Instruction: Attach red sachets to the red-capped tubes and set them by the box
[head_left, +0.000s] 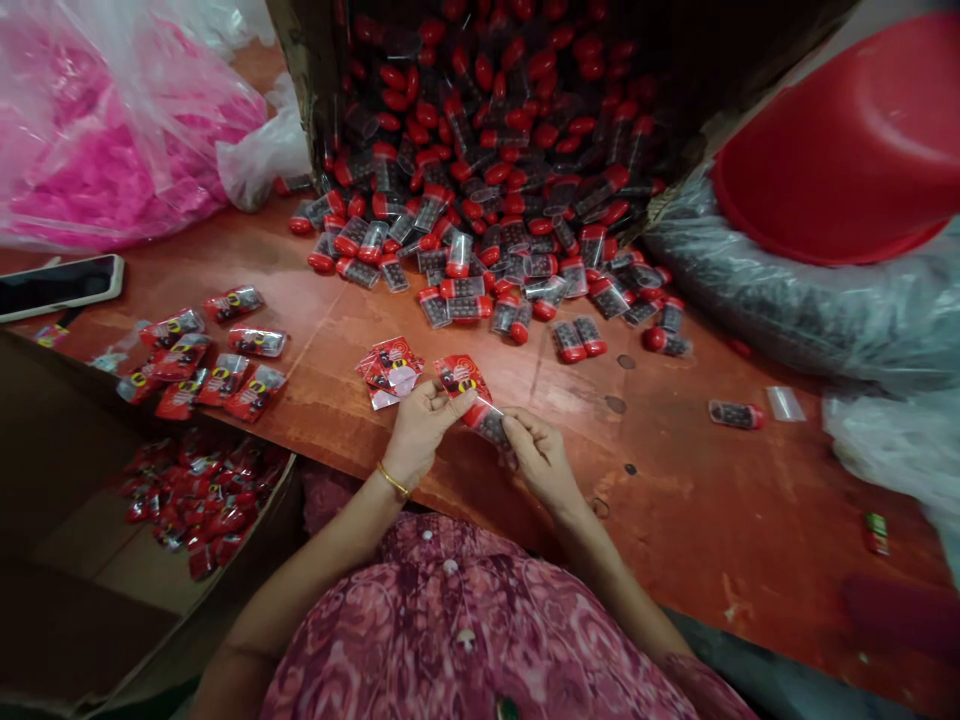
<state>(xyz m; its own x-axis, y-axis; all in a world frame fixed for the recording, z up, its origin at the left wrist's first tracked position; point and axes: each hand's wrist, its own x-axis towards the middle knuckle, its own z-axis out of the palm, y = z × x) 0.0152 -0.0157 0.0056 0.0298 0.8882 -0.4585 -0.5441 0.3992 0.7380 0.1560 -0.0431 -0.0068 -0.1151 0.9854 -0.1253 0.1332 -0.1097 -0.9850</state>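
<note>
Between my two hands, above the table's near edge, is a red printed wrapper [460, 374] with a clear, red-ended capsule of dark pieces [489, 425] at its lower end. My left hand [421, 428] pinches the wrapper between thumb and fingers. The fingers of my right hand [541, 455] are closed on the capsule; how far it sits inside the wrapper I cannot tell. A small stack of flat red wrappers [391, 370] lies just beyond my left hand. Further left, several filled red packets [223, 378] are spread on the wooden table [570, 410].
A tipped carton [298, 70] spills many red-ended capsules [514, 240]. Right stand a red bucket [847, 150] and a plastic sack [780, 300]. A lone capsule [735, 414] lies nearby. Left are a bag of pink pieces [127, 140], a phone [64, 287] and a lower box of packets [199, 505].
</note>
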